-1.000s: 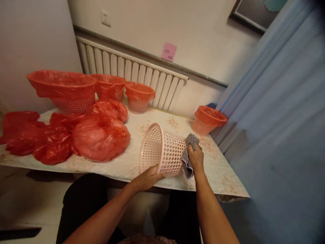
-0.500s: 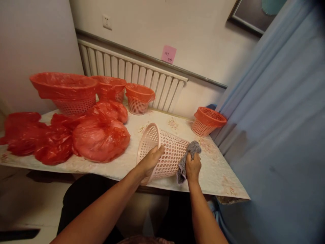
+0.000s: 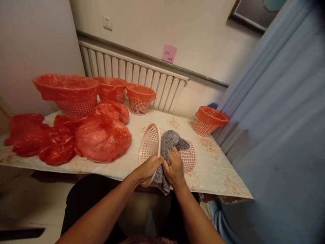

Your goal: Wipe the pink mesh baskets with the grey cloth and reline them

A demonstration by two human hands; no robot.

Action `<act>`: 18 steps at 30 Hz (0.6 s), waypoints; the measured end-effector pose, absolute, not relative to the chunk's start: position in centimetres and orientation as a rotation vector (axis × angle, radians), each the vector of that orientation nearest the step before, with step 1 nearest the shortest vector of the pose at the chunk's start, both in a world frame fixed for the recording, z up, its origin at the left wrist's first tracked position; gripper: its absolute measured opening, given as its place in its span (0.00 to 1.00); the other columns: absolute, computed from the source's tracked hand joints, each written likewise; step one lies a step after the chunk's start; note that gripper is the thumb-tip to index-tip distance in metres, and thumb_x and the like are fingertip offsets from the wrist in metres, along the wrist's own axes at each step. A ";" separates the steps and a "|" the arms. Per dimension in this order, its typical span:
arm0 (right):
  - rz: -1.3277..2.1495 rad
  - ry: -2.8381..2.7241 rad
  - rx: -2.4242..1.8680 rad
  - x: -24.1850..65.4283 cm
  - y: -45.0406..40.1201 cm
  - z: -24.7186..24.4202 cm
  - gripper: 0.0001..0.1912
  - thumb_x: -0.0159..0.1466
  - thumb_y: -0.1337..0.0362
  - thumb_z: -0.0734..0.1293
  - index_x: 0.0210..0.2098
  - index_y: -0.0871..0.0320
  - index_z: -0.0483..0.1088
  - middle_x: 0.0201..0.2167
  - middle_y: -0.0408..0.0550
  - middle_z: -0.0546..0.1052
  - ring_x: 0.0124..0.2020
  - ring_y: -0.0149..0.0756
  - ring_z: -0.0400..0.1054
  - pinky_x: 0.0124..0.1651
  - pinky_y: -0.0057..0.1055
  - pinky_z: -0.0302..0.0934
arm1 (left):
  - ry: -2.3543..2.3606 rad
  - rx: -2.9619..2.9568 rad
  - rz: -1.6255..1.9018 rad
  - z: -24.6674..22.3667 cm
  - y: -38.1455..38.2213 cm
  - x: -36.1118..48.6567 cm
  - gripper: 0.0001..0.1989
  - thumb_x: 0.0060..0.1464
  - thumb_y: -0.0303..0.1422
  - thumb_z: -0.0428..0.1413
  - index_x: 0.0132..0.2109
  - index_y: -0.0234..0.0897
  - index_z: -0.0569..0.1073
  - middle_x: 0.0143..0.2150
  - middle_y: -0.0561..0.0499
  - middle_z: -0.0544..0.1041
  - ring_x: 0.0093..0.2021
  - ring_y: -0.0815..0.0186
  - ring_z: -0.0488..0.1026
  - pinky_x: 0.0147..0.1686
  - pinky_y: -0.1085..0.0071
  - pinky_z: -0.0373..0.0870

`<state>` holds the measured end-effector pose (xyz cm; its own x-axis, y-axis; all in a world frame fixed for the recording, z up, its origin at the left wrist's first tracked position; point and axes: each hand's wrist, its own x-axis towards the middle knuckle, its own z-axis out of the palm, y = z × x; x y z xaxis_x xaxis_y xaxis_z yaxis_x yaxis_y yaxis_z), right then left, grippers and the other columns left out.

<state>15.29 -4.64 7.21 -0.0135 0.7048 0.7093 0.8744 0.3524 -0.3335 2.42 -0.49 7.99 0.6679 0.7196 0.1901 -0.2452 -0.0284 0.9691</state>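
A pale pink perforated plastic wastebasket (image 3: pixel 188 158) lies on its side at the table's front, its open mouth facing left. My left hand (image 3: pixel 148 168) grips the rim, thumb on the outside. In my right hand (image 3: pixel 175 168) is a bunched grey cloth (image 3: pixel 169 140), pressed against the basket's outer side near the rim. The cloth covers much of the basket's middle and hangs down past the front edge. Both hands are close together, with the left thumb near the cloth.
Red plastic bags (image 3: pixel 104 139) are piled on the table's left. Behind them stand baskets lined with red bags, including a large one (image 3: pixel 76 105) and a small one (image 3: pixel 139 105). Another lined basket (image 3: pixel 204 127) stands at right beside the blue curtain (image 3: pixel 274 128). A radiator (image 3: pixel 132 69) runs behind.
My right hand has moved the cloth left along the basket, from its base end to near the rim. My left hand keeps its grip on the rim.
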 end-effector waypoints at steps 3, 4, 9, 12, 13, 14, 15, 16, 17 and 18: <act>-0.188 -1.693 -1.427 17.1 -3.1 8.7 0.13 0.61 0.69 0.57 0.42 0.57 0.69 0.43 0.49 0.74 0.52 0.42 0.63 0.60 0.44 0.51 | 0.458 1.436 0.789 7.8 -1.0 2.4 0.31 0.54 0.52 0.52 0.53 0.29 0.69 0.48 0.42 0.76 0.49 0.56 0.70 0.55 0.57 0.62; -0.183 -1.652 -1.445 18.0 -2.6 8.9 0.13 0.62 0.69 0.56 0.41 0.57 0.69 0.42 0.49 0.74 0.50 0.41 0.64 0.59 0.43 0.52 | 0.447 1.433 0.773 7.7 -1.2 2.4 0.31 0.54 0.52 0.51 0.54 0.29 0.68 0.49 0.42 0.75 0.49 0.56 0.70 0.55 0.56 0.62; -0.225 -1.372 -1.691 24.1 -1.3 7.0 0.13 0.61 0.62 0.56 0.36 0.58 0.70 0.38 0.52 0.74 0.44 0.42 0.64 0.49 0.39 0.57 | 0.348 1.478 0.733 7.1 -1.9 2.3 0.32 0.57 0.51 0.48 0.59 0.30 0.65 0.54 0.40 0.73 0.55 0.54 0.68 0.59 0.55 0.59; -0.253 -1.193 -1.785 27.0 -1.8 5.3 0.13 0.61 0.59 0.56 0.34 0.58 0.69 0.35 0.52 0.73 0.41 0.43 0.64 0.46 0.39 0.57 | 0.301 1.531 0.721 6.5 -1.8 2.3 0.31 0.59 0.49 0.47 0.61 0.32 0.63 0.57 0.40 0.71 0.58 0.55 0.65 0.61 0.56 0.57; -0.263 -1.153 -1.796 27.4 -2.1 4.8 0.14 0.61 0.58 0.55 0.33 0.58 0.68 0.34 0.52 0.73 0.40 0.43 0.65 0.45 0.39 0.58 | 0.283 1.533 0.714 6.2 -1.7 2.2 0.30 0.59 0.48 0.47 0.61 0.32 0.63 0.58 0.40 0.70 0.59 0.55 0.65 0.61 0.56 0.56; -0.274 -1.122 -1.803 27.5 -2.6 4.2 0.15 0.62 0.58 0.55 0.34 0.59 0.68 0.34 0.53 0.73 0.40 0.44 0.65 0.45 0.40 0.58 | 0.265 1.536 0.709 6.0 -1.6 2.2 0.29 0.60 0.48 0.47 0.61 0.33 0.63 0.59 0.41 0.70 0.59 0.55 0.65 0.61 0.56 0.56; -0.285 -1.092 -1.809 27.2 -3.1 3.6 0.15 0.62 0.57 0.54 0.34 0.59 0.68 0.35 0.54 0.73 0.40 0.45 0.65 0.45 0.41 0.58 | 0.253 1.544 0.706 5.9 -1.5 2.2 0.29 0.60 0.47 0.47 0.61 0.33 0.63 0.59 0.41 0.69 0.59 0.55 0.65 0.61 0.56 0.56; -0.296 -1.065 -1.815 26.6 -3.6 3.0 0.16 0.63 0.57 0.54 0.35 0.60 0.68 0.36 0.56 0.72 0.41 0.46 0.65 0.46 0.43 0.57 | 0.248 1.559 0.702 5.7 -1.5 2.2 0.29 0.60 0.47 0.47 0.61 0.33 0.64 0.60 0.41 0.69 0.59 0.56 0.65 0.62 0.56 0.55; -0.308 -1.044 -1.816 25.6 -4.1 2.4 0.16 0.63 0.58 0.54 0.36 0.60 0.68 0.38 0.58 0.72 0.43 0.48 0.64 0.47 0.44 0.57 | 0.249 1.579 0.700 5.7 -1.4 2.2 0.28 0.60 0.47 0.47 0.61 0.33 0.64 0.60 0.41 0.68 0.59 0.56 0.64 0.62 0.56 0.55; -0.322 -1.040 -1.807 24.5 -4.6 1.9 0.16 0.63 0.58 0.54 0.37 0.61 0.68 0.40 0.60 0.72 0.45 0.49 0.64 0.49 0.47 0.56 | 0.250 1.603 0.699 5.6 -1.3 2.1 0.28 0.60 0.47 0.47 0.60 0.33 0.64 0.60 0.41 0.68 0.59 0.56 0.64 0.62 0.56 0.54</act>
